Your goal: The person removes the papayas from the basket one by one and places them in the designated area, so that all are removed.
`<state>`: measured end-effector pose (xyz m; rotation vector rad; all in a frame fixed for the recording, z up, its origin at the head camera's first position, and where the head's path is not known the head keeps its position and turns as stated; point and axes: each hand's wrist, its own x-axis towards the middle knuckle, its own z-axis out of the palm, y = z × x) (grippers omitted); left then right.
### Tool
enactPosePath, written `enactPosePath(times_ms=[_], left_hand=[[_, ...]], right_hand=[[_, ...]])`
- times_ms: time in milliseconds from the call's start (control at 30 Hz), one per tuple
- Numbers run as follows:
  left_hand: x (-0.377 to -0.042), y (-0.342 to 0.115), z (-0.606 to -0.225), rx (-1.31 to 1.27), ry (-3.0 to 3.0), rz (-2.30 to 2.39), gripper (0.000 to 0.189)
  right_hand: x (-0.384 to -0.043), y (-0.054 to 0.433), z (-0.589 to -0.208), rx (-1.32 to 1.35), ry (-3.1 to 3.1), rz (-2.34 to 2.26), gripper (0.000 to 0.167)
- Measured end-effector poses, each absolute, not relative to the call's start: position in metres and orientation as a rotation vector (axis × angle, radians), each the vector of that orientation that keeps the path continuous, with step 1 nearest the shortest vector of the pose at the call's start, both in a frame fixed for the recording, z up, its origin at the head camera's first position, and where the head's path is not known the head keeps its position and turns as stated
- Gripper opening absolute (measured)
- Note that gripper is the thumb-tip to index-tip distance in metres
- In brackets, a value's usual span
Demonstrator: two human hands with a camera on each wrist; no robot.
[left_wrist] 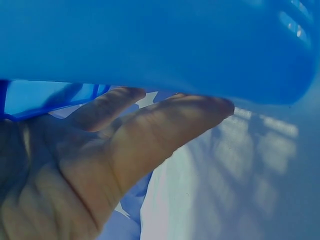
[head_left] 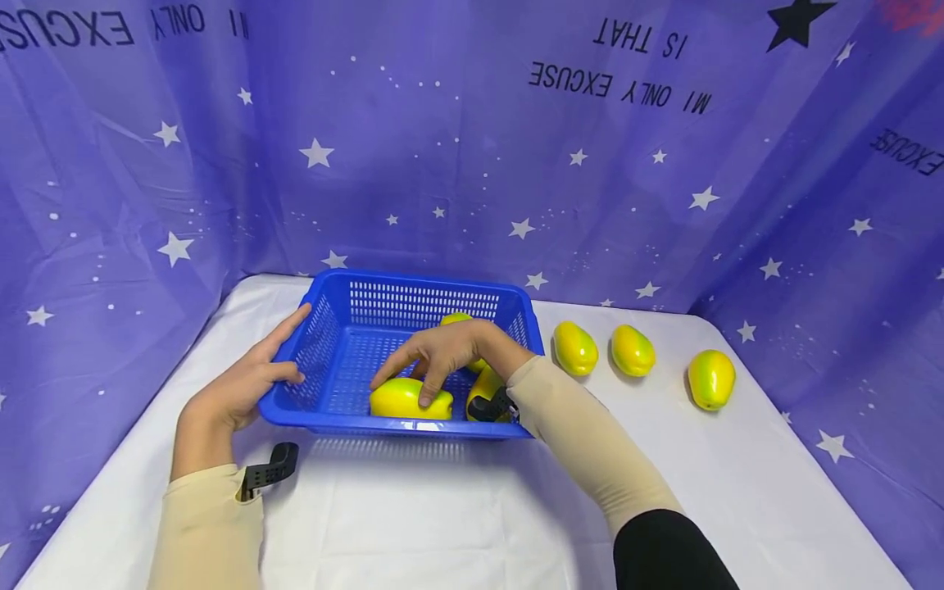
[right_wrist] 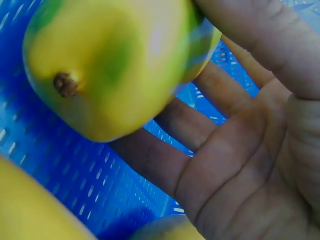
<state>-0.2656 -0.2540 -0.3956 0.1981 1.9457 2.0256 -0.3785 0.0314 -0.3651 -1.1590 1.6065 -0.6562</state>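
A blue perforated basket point(head_left: 295, 416) sits on the table. Inside it my right hand point(head_left: 442, 348) grips an oblong yellow-green fruit point(head_left: 398, 399), thumb on the near side and fingertips at its left end. The right wrist view shows this fruit point(right_wrist: 105, 65) with its brown stem nub, thumb and fingers around it. Two more such fruits lie in the basket, one point(head_left: 456, 318) behind my hand and one point(head_left: 481, 385) beneath my wrist, both partly covered. My left hand point(head_left: 239, 378) rests against the basket's left rim, thumb and a finger extended; its other fingers are hidden.
Right of the basket, three similar fruits lie on the white tablecloth point(head_left: 457, 508): one nearest the basket point(head_left: 575, 349), one beside it point(head_left: 632, 351) and one farther right point(head_left: 711, 380). A purple star-patterned curtain point(head_left: 442, 180) encloses the table's back and sides.
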Motion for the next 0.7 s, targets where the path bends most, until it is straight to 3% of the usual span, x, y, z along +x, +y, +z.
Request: enactPosePath(times_ms=[500,700], left_hand=[[-0.267,-0.255,-0.393,0.16,1.996,1.975,0.099],[-0.268,-0.255,-0.39,0.15,2.003,1.969,0.1]], right_hand=[[-0.369,0.039,-0.336,-1.242,1.727,-0.868,0.066],[-0.379,0.042,-0.34,-1.256,1.753,-0.953,0.066]])
